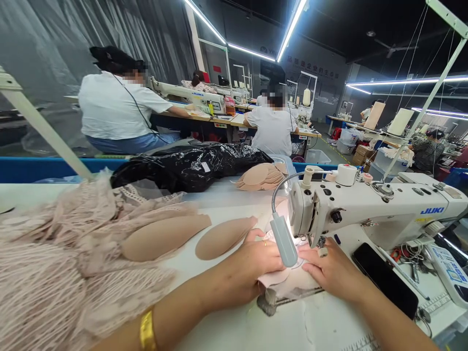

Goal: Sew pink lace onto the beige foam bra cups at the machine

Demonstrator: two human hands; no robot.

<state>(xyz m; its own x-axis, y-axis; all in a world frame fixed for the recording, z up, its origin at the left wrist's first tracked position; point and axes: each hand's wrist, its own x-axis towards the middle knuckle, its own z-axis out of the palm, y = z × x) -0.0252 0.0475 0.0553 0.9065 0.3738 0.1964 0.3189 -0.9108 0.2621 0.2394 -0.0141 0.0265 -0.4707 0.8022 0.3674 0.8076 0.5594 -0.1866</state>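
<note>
A sewing machine (387, 209) stands at the right, its needle area lit and partly hidden by a grey lamp head (284, 241). Under it lies a pale pink fabric piece (283, 282). My left hand (252, 263) holds this piece from the left, fingers bent and tips partly behind the lamp. From the right, my right hand (332, 268) rests on the fabric with fingers stretched and apart, close to the presser foot. Left of my hands lie two beige oval cups (224, 239), the larger beside a heap of pink lace (84, 253).
Stacked beige cups (261, 176) sit behind, near a black plastic bag (193, 163). Right of my right hand are a phone (385, 280), tweezers, scissors and a control panel (449, 273). Co-workers sit at machines ahead (272, 126). A thread stand pole (426, 97) rises at right.
</note>
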